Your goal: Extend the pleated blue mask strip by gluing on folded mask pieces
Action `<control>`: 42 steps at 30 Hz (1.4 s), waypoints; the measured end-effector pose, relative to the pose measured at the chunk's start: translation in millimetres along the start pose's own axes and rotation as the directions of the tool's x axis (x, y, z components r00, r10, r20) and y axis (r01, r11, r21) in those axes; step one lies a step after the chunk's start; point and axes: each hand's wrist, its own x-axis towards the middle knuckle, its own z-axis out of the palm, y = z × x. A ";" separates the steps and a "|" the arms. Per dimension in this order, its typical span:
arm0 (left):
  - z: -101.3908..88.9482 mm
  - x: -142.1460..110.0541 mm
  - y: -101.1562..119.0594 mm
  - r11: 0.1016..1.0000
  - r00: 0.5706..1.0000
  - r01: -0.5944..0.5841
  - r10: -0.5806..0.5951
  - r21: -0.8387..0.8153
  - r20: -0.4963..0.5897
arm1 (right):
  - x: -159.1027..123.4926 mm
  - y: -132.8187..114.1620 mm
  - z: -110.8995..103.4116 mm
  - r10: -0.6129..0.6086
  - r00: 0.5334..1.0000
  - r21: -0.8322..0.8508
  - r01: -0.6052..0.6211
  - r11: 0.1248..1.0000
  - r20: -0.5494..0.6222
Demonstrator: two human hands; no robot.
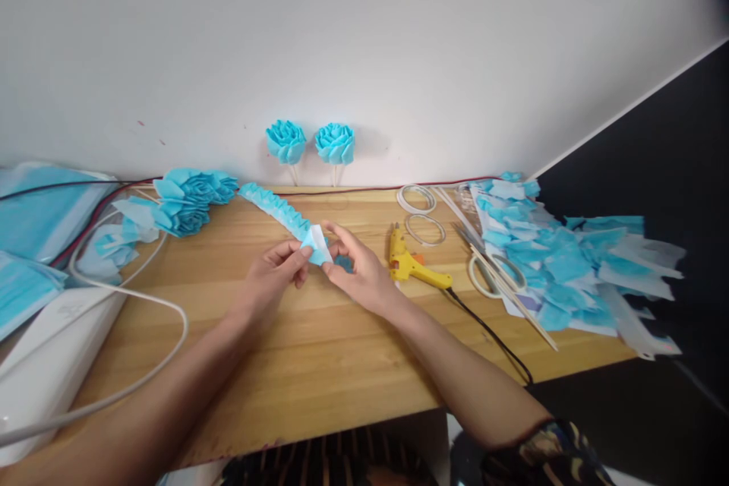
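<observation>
Wooden boards form the table (319, 364) beneath the left grip (274, 269) and the right grip (365, 273). Biggest on it, well to the right of the right grip, is a loose pile of blue and white pieces (561, 266); these look unworked, so plenty seems left to do. Farther left than the left grip sits a cluster of blue flowers (190, 201), apparently finished or nearly so. Just beyond the grips, a pleated strip (276, 205) slants away to the left, built up in many folds but not rolled, so I judge it partway along. Right of the right grip, a yellow glue gun (420, 269) lies untouched. Well beyond the grips, two upright flowers (335, 143) on thin sticks (335, 176) look complete. Smallest is the folded piece (317, 244), between the hands at the strip's near end: the left grip pinches it, the right grip is closed on its other edge. Whether it is joined to the strip, I cannot tell.
</observation>
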 end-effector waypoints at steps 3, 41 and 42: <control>-1.5 0.2 -0.6 0.999 1.000 -0.007 0.006 0.050 0.001 | 3.0 3.4 -8.6 0.027 1.000 0.118 -0.026 0.993 -0.008; 8.1 -6.6 11.5 0.976 0.998 0.044 -0.054 0.213 0.039 | 1.5 3.8 -7.5 -0.111 0.990 0.019 0.113 0.993 -0.092; 8.1 -6.8 11.8 0.974 0.997 0.046 -0.057 0.221 0.046 | 1.4 3.5 -7.5 -0.113 0.990 0.019 0.116 0.993 -0.089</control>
